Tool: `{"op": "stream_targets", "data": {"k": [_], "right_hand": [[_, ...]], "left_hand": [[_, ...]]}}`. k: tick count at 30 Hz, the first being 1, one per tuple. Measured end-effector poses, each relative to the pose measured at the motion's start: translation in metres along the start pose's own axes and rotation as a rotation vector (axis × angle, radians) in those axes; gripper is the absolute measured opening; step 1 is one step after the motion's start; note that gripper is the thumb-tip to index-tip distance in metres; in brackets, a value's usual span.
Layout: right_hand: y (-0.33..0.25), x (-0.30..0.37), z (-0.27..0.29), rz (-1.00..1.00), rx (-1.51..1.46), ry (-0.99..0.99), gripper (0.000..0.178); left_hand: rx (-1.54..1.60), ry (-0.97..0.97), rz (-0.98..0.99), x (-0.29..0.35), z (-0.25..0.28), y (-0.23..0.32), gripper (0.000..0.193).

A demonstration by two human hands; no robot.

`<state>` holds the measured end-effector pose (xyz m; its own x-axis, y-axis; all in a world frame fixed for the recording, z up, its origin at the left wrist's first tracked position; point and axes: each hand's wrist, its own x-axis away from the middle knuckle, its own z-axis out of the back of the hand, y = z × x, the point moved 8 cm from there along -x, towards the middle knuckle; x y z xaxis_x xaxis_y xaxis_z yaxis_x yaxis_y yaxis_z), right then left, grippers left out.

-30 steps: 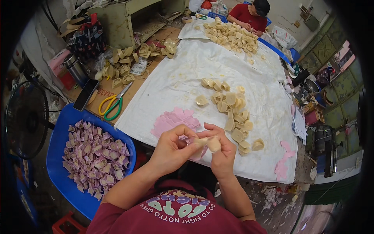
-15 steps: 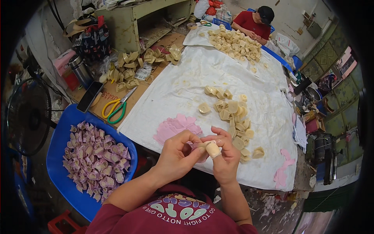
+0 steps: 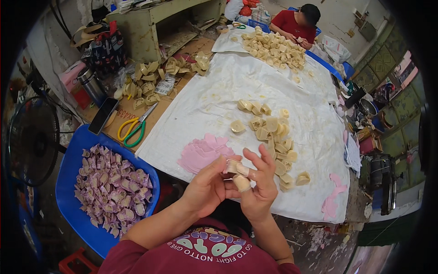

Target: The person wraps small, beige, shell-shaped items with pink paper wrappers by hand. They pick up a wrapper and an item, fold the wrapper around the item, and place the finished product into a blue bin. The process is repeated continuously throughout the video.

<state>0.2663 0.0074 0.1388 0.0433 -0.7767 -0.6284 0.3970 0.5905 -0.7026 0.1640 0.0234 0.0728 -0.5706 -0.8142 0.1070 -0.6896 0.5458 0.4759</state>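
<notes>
Head view is showing the left hand (image 3: 207, 185) and right hand (image 3: 260, 189) both pinching closed around a small cream piece (image 3: 241, 181) above the counter (image 3: 219, 98)'s near edge (just past the pink sheets (image 3: 203, 150)). Held only by fingertips, it is risking slipping and dropping off the edge.

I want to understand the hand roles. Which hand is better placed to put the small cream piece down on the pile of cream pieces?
Probably the right hand. It is on the side of the pile of cream pieces and touches the small cream piece. The left hand is nearer the pink sheets.
</notes>
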Motion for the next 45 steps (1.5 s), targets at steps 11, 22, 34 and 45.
{"op": "stream_targets", "data": {"k": [11,22,34,45], "right_hand": [[0.039,0.013,-0.038,-0.527,-0.735,-0.056,0.035],[0.026,-0.012,-0.043,-0.288,-0.378,-0.149,0.033],[0.04,-0.006,-0.065,-0.576,-0.628,-0.127,0.032],[0.021,-0.013,-0.056,-0.361,-0.261,0.023,0.03]], "left_hand": [[-0.105,0.085,-0.218,0.005,-0.013,0.028,0.051],[-0.247,0.151,-0.3,0.003,-0.006,0.037,0.057],[-0.361,0.289,-0.423,-0.003,0.008,0.039,0.058],[-0.528,0.238,-0.547,-0.008,0.002,0.046,0.046]]}}
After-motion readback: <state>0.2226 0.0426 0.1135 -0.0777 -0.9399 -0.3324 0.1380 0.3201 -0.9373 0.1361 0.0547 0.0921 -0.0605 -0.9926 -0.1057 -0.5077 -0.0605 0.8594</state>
